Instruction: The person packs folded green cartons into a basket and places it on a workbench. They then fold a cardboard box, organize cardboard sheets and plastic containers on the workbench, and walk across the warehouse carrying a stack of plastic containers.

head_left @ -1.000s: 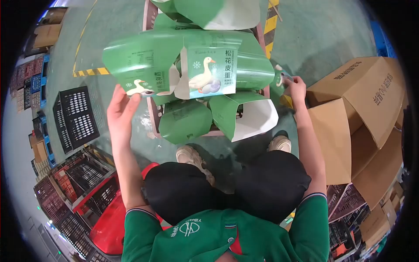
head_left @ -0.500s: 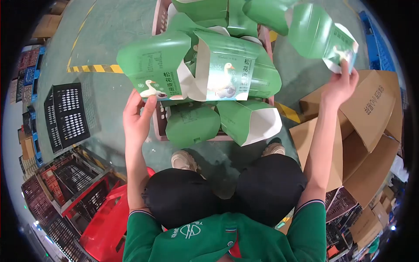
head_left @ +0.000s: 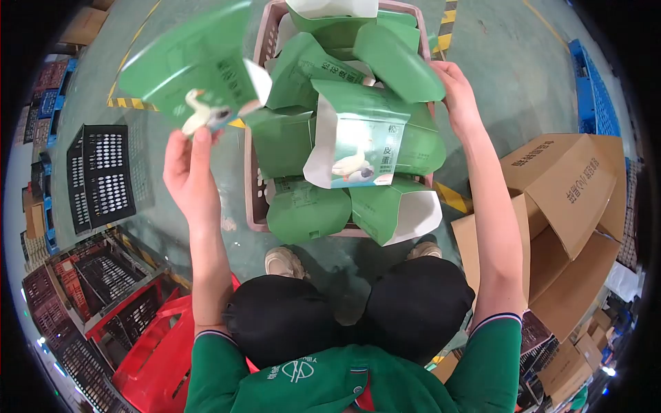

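My left hand (head_left: pixel 191 168) pinches the lower edge of a green printed carton (head_left: pixel 186 76), holding it raised left of the crate. A white goose picture and dark lettering show on it, slightly blurred. At the crate's right side, my right hand (head_left: pixel 458 96) has its fingers curled at the end of another green carton (head_left: pixel 399 63); the fingertips are partly hidden. Between my hands, an open carton with a goose picture (head_left: pixel 361 148) tops the pile. Several more green cartons, one with a white inside (head_left: pixel 416 212), overflow the pink plastic crate (head_left: pixel 259 224).
A black perforated crate (head_left: pixel 103 179) lies on the floor at the left. Large open cardboard boxes (head_left: pixel 561 186) stand at the right. Near my left elbow is a red plastic object (head_left: pixel 155 354), beside stacked crates (head_left: pixel 103 275). A blue pallet (head_left: pixel 595 93) lies far right.
My left hand has lifted its carton up and left, off the pile. My right hand has moved left to the crate, bringing its carton over the pile. The view has shifted slightly.
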Tool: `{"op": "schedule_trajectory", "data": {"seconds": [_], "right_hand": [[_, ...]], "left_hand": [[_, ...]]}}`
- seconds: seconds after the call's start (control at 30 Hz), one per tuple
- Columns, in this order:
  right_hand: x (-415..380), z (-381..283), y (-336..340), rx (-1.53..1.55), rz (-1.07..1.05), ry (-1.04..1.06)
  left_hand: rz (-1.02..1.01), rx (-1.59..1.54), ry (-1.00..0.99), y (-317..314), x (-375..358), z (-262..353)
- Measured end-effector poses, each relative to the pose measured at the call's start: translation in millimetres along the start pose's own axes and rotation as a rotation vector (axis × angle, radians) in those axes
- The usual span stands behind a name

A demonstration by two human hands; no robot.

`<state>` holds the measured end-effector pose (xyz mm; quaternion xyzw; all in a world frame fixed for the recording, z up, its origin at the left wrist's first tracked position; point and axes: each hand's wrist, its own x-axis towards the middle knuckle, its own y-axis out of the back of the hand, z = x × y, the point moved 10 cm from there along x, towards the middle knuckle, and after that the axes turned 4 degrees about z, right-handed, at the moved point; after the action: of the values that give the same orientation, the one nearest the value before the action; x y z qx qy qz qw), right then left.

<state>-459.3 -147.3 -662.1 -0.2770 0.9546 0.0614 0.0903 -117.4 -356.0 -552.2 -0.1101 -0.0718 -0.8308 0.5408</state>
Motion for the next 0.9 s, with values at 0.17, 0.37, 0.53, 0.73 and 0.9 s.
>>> {"op": "schedule_trajectory", "data": {"seconds": [0.17,0.37,0.53,0.73,0.9], "right_hand": [[19,-11,-2,-0.239,-0.012,0.111],[14,-11,15,0.039,0.033,0.116],[4,-9,14,0.04,0.001,0.096],[1,-17,-2,-0.402,0.014,0.543],[-6,-26,-15,-0.574,0.024,0.606]], "left_hand": [[-0.338,0.414,-0.243,-73,31,-5],[-0.562,0.765,-0.179,-97,14,-66],[-0.628,0.939,-0.347,-110,2,-66],[-0.682,1.007,-0.307,-118,8,-75],[-0.806,1.143,-0.155,-129,9,-79]]}}
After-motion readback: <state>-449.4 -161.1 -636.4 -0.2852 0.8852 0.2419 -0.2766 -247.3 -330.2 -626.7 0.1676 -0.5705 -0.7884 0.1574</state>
